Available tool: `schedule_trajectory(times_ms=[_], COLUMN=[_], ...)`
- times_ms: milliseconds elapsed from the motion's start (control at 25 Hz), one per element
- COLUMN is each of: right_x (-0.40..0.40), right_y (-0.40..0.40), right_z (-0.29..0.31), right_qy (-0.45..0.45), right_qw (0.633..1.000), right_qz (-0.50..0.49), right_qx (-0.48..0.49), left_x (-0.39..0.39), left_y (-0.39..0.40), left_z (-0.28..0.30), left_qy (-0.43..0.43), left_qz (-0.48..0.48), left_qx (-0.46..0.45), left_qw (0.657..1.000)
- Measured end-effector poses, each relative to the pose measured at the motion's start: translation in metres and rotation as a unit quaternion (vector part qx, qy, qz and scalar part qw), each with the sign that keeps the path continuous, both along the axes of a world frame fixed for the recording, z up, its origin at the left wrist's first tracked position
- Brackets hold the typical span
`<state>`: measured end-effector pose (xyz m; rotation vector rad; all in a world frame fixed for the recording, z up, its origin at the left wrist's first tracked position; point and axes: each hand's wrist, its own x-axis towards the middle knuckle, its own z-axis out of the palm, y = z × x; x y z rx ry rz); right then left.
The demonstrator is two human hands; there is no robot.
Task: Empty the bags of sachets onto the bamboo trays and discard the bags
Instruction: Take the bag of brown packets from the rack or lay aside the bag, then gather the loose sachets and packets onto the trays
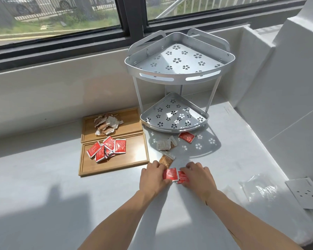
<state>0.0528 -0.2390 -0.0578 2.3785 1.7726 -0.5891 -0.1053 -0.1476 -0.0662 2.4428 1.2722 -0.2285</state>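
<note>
My left hand (154, 175) has its fingers curled over a red sachet (170, 174), thumb under its near edge, pinching it against the bench (43, 177). My right hand (197, 175) is just at its 3 o'clock, fingers bent down onto a second red sachet (183, 177) that touches the first; I cannot tell whether it grips that one or only presses on it. A brown sachet (167, 160) lies at 12 o'clock, touching my left fingertips. Farther out at 12, some pale sachets (165, 145) sit loose on the bench, with another red packet (187, 137) beside them at the foot of the metal corner rack (179, 76). At 10 o'clock lie two bamboo trays side by side: the near tray (134, 159) holds a pile of red sachets (106, 148), the far tray (132, 118) a pile of pale and brown ones (106, 124). At 3 o'clock, well apart from my hands, a clear empty bag (258, 188) lies flat near a white socket plate (304, 194).
</note>
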Motion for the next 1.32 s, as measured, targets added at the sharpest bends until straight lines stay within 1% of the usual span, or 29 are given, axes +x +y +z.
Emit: schedule_trajectory(times_ms=[80,160,280,360,480,560,720,800,1000,1160,1320], right_x=[0.001,0.003,0.011,0.022,0.042,0.057,0.084,0.089,0.084,0.079,0.076], right_y=[0.001,0.003,0.007,0.011,0.027,0.044,0.081,0.098,0.121,0.123,0.124], right_z=[-0.002,-0.001,-0.001,-0.001,0.006,0.012,0.009,0.0,-0.026,-0.032,-0.028], right_qy=[0.024,0.057,0.115,0.131,0.106,0.107,0.157,0.168,0.081,0.088,0.099], right_qw=[0.999,0.996,0.989,0.986,0.988,0.986,0.965,0.956,0.971,0.956,0.95], right_qz=[-0.031,-0.064,-0.097,-0.104,-0.098,-0.115,-0.21,-0.239,-0.222,-0.274,-0.295], right_qx=[0.009,0.022,0.013,-0.016,-0.047,-0.053,0.008,0.027,0.037,0.054,0.024], left_x=[0.001,0.002,0.005,0.004,-0.001,-0.004,-0.006,-0.006,-0.006,-0.005,-0.006], left_y=[-0.001,0.002,0.006,0.009,0.011,0.014,0.021,0.025,0.029,0.03,0.029], left_z=[-0.003,-0.002,0.003,0.005,0.002,0.0,0.001,0.001,-0.002,-0.003,-0.005], left_qy=[-0.004,-0.015,-0.059,-0.06,-0.004,0.01,0.006,0.007,0.006,0.005,-0.001], left_qz=[0.009,0.019,0.043,0.052,0.003,-0.016,-0.004,0.001,0.007,0.009,0.015], left_qx=[0.001,-0.024,-0.121,-0.173,-0.17,-0.162,-0.19,-0.198,-0.214,-0.215,-0.208], left_qw=[1.0,0.999,0.99,0.982,0.985,0.987,0.982,0.98,0.977,0.977,0.978])
